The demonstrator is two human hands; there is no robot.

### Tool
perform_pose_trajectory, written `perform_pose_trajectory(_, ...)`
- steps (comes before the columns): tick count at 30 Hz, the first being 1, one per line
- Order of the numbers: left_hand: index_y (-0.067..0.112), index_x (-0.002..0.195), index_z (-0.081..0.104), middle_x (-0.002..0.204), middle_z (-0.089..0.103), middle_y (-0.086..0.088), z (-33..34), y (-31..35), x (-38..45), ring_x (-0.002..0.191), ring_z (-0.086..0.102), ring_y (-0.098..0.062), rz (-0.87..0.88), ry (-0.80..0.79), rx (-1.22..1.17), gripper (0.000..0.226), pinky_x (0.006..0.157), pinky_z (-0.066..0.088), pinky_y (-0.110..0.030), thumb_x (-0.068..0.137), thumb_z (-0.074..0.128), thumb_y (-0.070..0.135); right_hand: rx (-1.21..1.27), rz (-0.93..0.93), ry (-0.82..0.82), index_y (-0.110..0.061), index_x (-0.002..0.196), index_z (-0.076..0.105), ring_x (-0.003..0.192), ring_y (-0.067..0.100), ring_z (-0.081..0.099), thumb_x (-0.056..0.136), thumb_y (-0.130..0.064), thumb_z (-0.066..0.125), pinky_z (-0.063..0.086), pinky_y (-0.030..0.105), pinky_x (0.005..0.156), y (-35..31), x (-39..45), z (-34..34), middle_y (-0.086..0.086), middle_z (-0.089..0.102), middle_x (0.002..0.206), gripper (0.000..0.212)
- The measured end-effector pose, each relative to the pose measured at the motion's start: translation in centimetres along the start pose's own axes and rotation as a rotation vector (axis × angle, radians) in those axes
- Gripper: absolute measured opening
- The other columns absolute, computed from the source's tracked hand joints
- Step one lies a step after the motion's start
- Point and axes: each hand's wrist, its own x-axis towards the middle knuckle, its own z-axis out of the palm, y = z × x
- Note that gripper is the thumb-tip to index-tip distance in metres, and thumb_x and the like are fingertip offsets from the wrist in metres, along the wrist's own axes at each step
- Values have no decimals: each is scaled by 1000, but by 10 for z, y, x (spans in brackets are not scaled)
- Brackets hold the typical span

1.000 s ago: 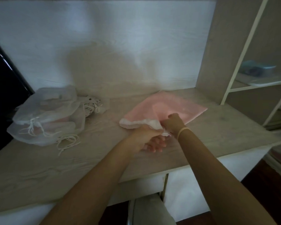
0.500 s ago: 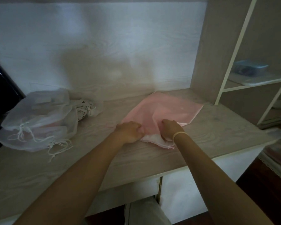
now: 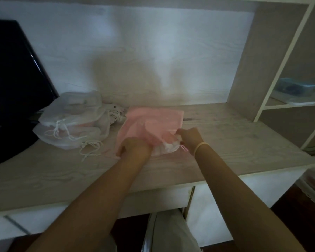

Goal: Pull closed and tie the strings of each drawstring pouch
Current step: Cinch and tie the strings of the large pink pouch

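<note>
The pale wood-grain bench (image 3: pixel 225 142) carries everything, so the work is kept flat and supported near its front edge. A large black glossy object (image 3: pixel 11 88) is seen at the far left, and open shelving with white rails (image 3: pixel 280 70) at the right; neither reaches the working area.

A stack of white translucent drawstring pouches (image 3: pixel 71 124) is set aside at the left, strings trailing loose toward the near edge; whether these are tied cannot be told.

The pink fabric drawstring pouch (image 3: pixel 153 120) lies at the bench's middle, its white gathered mouth turned near, apparently so the strings are within reach. The left hand (image 3: pixel 133 146) is clenched on its near-left corner, seemingly anchoring it. The right hand (image 3: pixel 189 137) is closed on the bunched mouth at the right, where thin pink strings (image 3: pixel 183 147) are seen. Nothing blocks the pull.
</note>
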Motion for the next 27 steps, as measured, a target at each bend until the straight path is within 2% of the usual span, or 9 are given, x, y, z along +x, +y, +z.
perform_pose_trajectory(3,12,131,55,130,56,-12,3,-9,-8,118,53,-31,100,263,-229,47,96,44,-40,99,36,40,-152,103,-167,8,108,61,63,28,66,87,-16,64,58,37,62,4,-14,-4,17,66,83,32)
perform_pose_trajectory(5,16,133,47,135,47,-13,9,-6,-12,120,46,-32,285,495,-359,44,93,40,-42,97,38,40,-388,154,-243,1,100,59,46,21,56,92,-25,59,49,28,49,-4,-25,-13,13,62,72,27)
perform_pose_trajectory(8,35,148,29,160,19,-4,11,5,-19,143,20,-32,512,317,-425,56,111,25,-53,97,34,56,-721,175,-275,-5,79,57,38,15,31,93,-36,50,33,21,44,-18,-33,-32,4,51,51,34)
perform_pose_trajectory(10,42,149,24,162,11,-1,19,15,-21,147,10,-34,537,159,-307,59,114,16,-57,95,27,64,-818,178,-228,-9,72,56,38,13,26,94,-44,48,47,24,54,-22,-38,-46,-1,36,44,41)
perform_pose_trajectory(13,45,150,19,164,6,-2,34,26,-19,147,3,-42,470,87,-231,64,115,6,-62,92,18,71,-889,104,-134,-5,97,65,68,20,59,91,-48,53,48,46,90,-20,-37,-63,3,57,67,45)
perform_pose_trajectory(15,46,151,14,165,-1,-3,32,37,-16,147,-5,-45,399,72,-228,67,114,0,-64,90,17,74,-825,55,-108,-7,99,63,81,28,59,84,-49,64,46,42,72,-18,-33,-76,8,62,86,44)
perform_pose_trajectory(17,46,152,8,165,-5,-3,28,46,-14,146,-9,-46,348,61,-221,71,113,-2,-65,88,16,76,-724,-30,-92,-12,77,58,59,21,48,82,-41,70,40,30,57,-14,-27,-88,6,53,68,32)
perform_pose_trajectory(22,46,152,3,164,-8,-4,32,65,-12,146,-12,-47,317,88,-202,75,112,-4,-67,86,15,79,-310,-291,205,-15,57,42,50,17,42,84,-20,69,38,25,54,9,-9,-101,7,46,56,39)
perform_pose_trajectory(27,46,151,9,164,0,-4,32,76,-6,146,-7,-48,374,82,-181,72,112,1,-67,87,22,76,-36,-380,-10,-11,58,47,54,12,59,84,-10,67,46,20,53,8,-15,-73,4,65,59,33)
